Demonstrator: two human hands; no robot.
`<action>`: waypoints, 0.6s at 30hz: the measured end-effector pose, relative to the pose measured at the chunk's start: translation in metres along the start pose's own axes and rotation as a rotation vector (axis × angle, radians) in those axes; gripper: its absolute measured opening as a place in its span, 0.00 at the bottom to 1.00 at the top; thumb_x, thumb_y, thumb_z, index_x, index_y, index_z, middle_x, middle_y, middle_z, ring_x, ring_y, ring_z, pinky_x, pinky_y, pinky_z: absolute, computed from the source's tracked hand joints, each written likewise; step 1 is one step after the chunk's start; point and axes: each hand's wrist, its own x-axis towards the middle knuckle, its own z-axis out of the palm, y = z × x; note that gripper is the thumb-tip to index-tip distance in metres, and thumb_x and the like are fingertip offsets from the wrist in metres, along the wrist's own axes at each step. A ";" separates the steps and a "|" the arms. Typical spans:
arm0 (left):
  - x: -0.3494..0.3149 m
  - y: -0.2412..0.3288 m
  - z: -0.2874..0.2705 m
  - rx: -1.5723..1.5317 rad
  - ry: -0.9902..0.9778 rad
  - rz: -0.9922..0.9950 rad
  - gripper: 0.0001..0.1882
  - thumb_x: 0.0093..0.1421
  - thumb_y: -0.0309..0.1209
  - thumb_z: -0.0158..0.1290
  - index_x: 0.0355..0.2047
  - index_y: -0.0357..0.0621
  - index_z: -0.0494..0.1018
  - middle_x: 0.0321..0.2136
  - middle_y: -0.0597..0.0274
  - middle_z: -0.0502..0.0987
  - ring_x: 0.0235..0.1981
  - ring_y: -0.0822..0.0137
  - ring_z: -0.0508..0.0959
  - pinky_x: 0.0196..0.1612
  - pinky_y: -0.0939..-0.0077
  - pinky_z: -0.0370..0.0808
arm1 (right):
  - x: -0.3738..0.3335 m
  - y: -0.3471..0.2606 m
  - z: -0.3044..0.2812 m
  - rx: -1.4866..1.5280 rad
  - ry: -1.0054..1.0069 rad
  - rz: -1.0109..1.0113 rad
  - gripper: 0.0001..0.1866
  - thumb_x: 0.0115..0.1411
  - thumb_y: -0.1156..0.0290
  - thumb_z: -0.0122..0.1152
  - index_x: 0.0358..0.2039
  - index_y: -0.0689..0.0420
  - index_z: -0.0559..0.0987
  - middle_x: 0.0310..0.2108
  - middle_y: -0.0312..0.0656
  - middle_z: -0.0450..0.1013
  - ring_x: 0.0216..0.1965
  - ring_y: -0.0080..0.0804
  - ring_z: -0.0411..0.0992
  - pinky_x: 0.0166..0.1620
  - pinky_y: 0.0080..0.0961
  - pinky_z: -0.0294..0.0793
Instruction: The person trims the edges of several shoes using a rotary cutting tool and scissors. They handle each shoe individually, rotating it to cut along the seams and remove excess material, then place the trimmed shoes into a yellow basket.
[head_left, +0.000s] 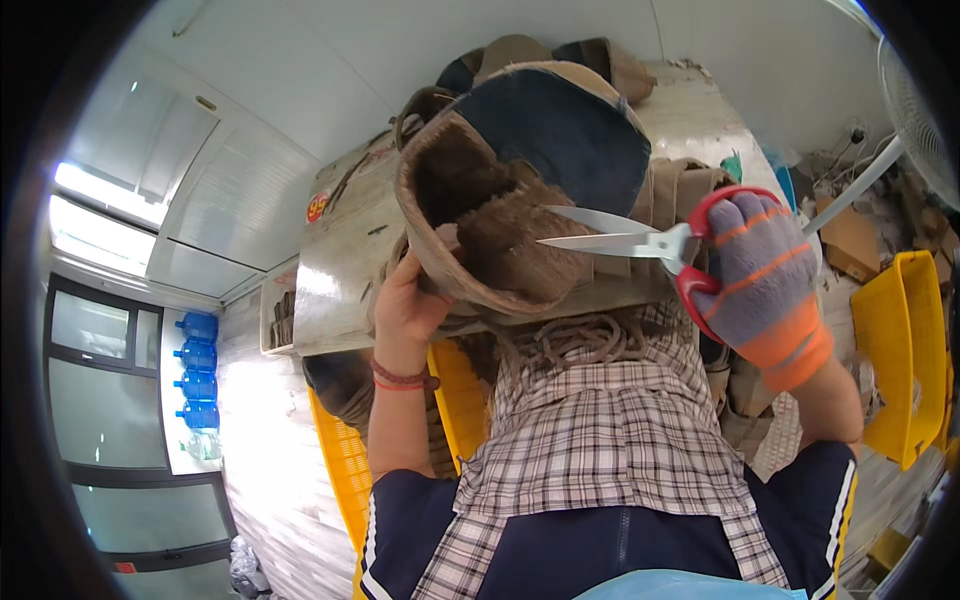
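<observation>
Tilted toward me above the table edge is a fur-lined cap (530, 240), brown and fuzzy on one side of its hollow and smooth dark blue on the other. My bare left hand (405, 300) grips its lower left rim, thumb inside, the other fingers partly hidden behind. A grey and orange work glove covers my right hand (755, 270), which is closed through the red handles of large scissors (650, 243). Their blades are spread apart, tips pointing left over the brown lining; I cannot tell whether they touch it.
More caps (515, 55) are piled at the far end of the table (335, 285). Coiled brown cord (590, 340) lies near my checked apron (600, 430). Yellow crates (905, 350) stand right and below left. A white fan (920, 110) is at far right, blue water bottles (198, 370) at left.
</observation>
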 end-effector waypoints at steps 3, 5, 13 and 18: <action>-0.015 -0.013 -0.009 -0.066 0.007 -0.017 0.18 0.63 0.33 0.48 0.53 0.43 0.67 0.50 0.58 0.73 0.51 0.58 0.72 0.57 0.58 0.65 | 0.008 -0.013 0.007 -0.006 -0.049 -0.097 0.19 0.40 0.59 0.69 0.32 0.53 0.75 0.30 0.39 0.72 0.34 0.36 0.72 0.40 0.32 0.70; -0.020 -0.025 -0.030 -0.121 0.049 -0.051 0.18 0.63 0.33 0.48 0.52 0.43 0.68 0.49 0.58 0.73 0.50 0.59 0.72 0.57 0.58 0.66 | 0.005 -0.018 0.025 0.064 -0.056 -0.179 0.17 0.41 0.59 0.68 0.30 0.53 0.76 0.30 0.39 0.72 0.34 0.36 0.72 0.40 0.31 0.70; -0.040 -0.044 -0.061 -0.013 -0.123 0.061 0.14 0.60 0.33 0.49 0.45 0.41 0.71 0.41 0.60 0.75 0.48 0.61 0.72 0.58 0.57 0.64 | 0.014 -0.043 0.076 -0.045 -0.324 -0.144 0.14 0.47 0.61 0.64 0.32 0.55 0.79 0.25 0.39 0.75 0.27 0.32 0.75 0.27 0.26 0.72; -0.049 -0.055 -0.094 -0.146 -0.158 0.074 0.20 0.57 0.28 0.50 0.51 0.40 0.68 0.42 0.58 0.77 0.45 0.64 0.75 0.56 0.60 0.68 | 0.013 -0.050 0.079 -0.065 -0.510 -0.165 0.15 0.48 0.60 0.65 0.34 0.54 0.79 0.29 0.39 0.75 0.31 0.32 0.76 0.29 0.28 0.73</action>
